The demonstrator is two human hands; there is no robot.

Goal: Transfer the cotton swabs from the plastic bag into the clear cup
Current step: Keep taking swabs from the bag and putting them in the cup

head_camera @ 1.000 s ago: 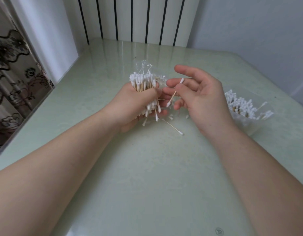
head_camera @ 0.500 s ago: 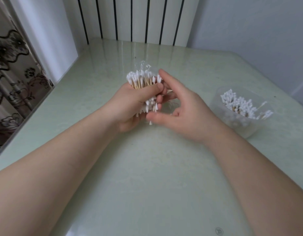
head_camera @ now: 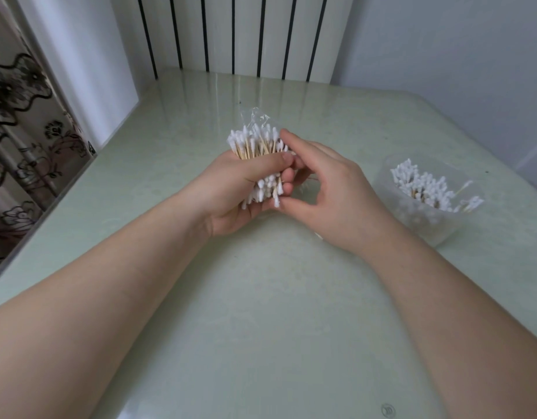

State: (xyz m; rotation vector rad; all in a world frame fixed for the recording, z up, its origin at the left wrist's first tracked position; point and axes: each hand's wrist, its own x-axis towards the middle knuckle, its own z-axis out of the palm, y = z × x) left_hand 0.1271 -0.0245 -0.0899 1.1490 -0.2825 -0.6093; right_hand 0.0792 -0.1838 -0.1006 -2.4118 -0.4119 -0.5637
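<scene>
Head view: at frame centre my left hand (head_camera: pixel 231 189) clenched a bundle of swabs (head_camera: pixel 255 145) above the table (head_camera: pixel 261 297), with the bag (head_camera: pixel 259 117) showing above their upper tips. My right hand (head_camera: pixel 330 192) pinched the bundle lengthwise, forefinger on the upper tips, thumb on a lower one. At right the cup (head_camera: pixel 424 225) stood well apart, partly filled with swabs.

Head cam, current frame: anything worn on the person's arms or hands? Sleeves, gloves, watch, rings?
Nothing visible. The left hand and right hand are bare: no gloves, rings or tape. The left forearm and right forearm are uncovered to the frame edge, with no sleeve cuff, watch, bracelet or marking in view. The nails that show look short and unpainted.
</scene>
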